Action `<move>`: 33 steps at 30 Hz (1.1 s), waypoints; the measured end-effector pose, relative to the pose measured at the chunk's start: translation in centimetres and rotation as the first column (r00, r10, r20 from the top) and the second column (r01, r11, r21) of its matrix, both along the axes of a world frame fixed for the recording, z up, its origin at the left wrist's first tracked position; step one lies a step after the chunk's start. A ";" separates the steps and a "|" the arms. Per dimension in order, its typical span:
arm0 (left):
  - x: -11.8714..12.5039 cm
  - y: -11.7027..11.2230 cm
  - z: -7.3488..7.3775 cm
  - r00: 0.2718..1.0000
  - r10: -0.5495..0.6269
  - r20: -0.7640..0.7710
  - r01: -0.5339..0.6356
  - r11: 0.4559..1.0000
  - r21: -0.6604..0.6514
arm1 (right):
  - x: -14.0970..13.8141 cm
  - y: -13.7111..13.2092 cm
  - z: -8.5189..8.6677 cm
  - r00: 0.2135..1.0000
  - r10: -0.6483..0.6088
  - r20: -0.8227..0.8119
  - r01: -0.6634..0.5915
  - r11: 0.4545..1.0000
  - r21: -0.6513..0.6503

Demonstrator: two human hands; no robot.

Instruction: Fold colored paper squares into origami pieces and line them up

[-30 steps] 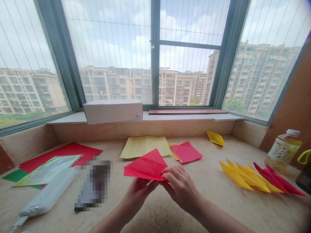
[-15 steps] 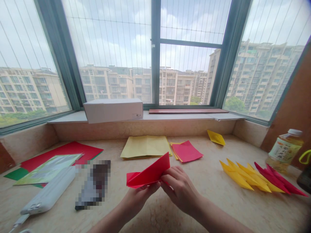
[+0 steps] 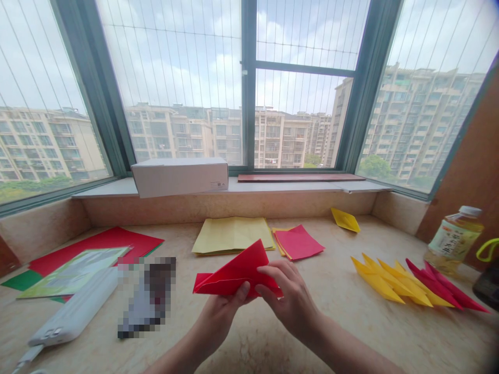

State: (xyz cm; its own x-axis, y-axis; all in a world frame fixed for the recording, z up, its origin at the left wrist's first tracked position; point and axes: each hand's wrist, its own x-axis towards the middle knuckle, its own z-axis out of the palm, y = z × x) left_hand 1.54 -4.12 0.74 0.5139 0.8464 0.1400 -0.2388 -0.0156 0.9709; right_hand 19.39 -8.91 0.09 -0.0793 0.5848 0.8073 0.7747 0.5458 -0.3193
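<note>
A partly folded sheet of red paper (image 3: 237, 272) is held up over the stone counter in the middle of the head view. My left hand (image 3: 224, 311) grips its lower edge, thumb on the near face and the other fingers hidden behind the paper. On the right side of the paper, my right hand (image 3: 286, 291) touches it with bent fingers, thumb and index apart around its right corner. One flap rises to a point at the top, and a narrower end juts out to the left.
Pale yellow sheets (image 3: 234, 236) and red squares (image 3: 300, 242) lie behind the hands. Folded yellow pieces (image 3: 395, 280) and crimson pieces (image 3: 446, 285) sit right, near a bottle (image 3: 454, 239). A white power bank (image 3: 74, 311) and red sheets (image 3: 101, 249) are left; a white box (image 3: 181, 178) stands on the sill.
The red paper has tilted so its near face and a crease line show more. My left thumb has come up onto that face, and my right fingers have loosened and spread around the right corner.
</note>
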 end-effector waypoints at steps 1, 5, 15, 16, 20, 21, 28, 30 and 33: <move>0.1 0.0 0.0 0.999 0.030 0.013 -0.030 0.999 -0.024 | 0.1 0.1 -0.1 0.999 -0.021 -0.032 0.021 1.000 0.002; 0.0 -0.1 0.0 0.996 0.089 0.016 -0.088 0.994 -0.064 | 0.3 0.4 -0.3 0.982 -0.064 -0.180 0.055 0.997 -0.052; -1.0 0.4 -0.3 0.996 0.059 -0.070 -0.055 0.996 0.064 | -0.5 0.4 -0.7 0.848 0.044 -0.528 -0.294 0.868 -0.400; -1.0 0.6 -0.4 0.995 0.071 -0.074 -0.066 0.995 0.071 | -0.6 0.4 -0.7 0.837 0.052 -0.545 -0.312 0.863 -0.397; -0.7 1.0 -0.4 0.989 0.095 -0.109 -0.089 0.994 0.057 | -0.7 0.2 -0.1 0.780 0.077 -0.621 -0.388 0.839 -0.383; -0.6 1.1 -0.3 0.988 0.100 -0.121 -0.094 0.994 0.056 | -0.8 0.1 0.1 0.759 0.094 -0.644 -0.422 0.824 -0.377; -0.4 1.4 -0.3 0.986 0.131 -0.103 -0.121 0.988 0.091 | -0.9 -0.3 1.3 0.618 0.189 -0.763 -0.686 0.603 -0.407; -0.5 1.3 0.0 0.987 0.134 -0.088 -0.127 0.988 0.089 | -0.9 -0.2 1.4 0.608 0.193 -0.770 -0.707 0.573 -0.414; -0.7 1.1 0.4 0.988 0.122 -0.092 -0.115 0.990 0.084 | -0.9 -0.2 1.2 0.590 0.181 -0.787 -0.715 0.569 -0.406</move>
State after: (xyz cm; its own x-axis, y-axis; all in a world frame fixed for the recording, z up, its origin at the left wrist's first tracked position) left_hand 0.86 -2.97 1.16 0.4247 0.8906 0.1625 -0.1361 -0.1146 0.9840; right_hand 18.53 -9.10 1.34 -0.1632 0.9660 0.2005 -0.0523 0.1945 -0.9795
